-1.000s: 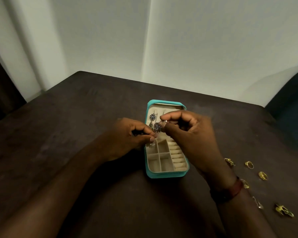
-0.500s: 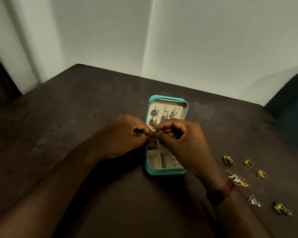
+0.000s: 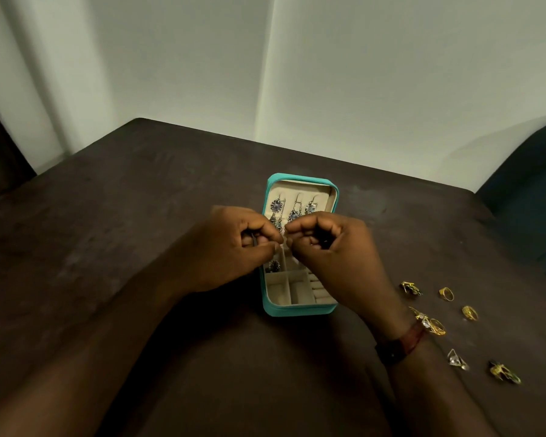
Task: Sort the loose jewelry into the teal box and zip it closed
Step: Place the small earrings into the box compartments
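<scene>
Two hands meet above the open teal box (image 3: 300, 309) on the tabletop (image 3: 139, 216): left hand (image 3: 230, 250) and right hand (image 3: 334, 247), fingers curled tip to tip, what they pinch unclear. Loose jewelry (image 3: 469, 312) lies beside the right wrist.

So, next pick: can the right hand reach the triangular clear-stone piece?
Probably yes: the triangular piece lies uncovered on the table beside that forearm, but the right hand is curled over the teal box.
</scene>
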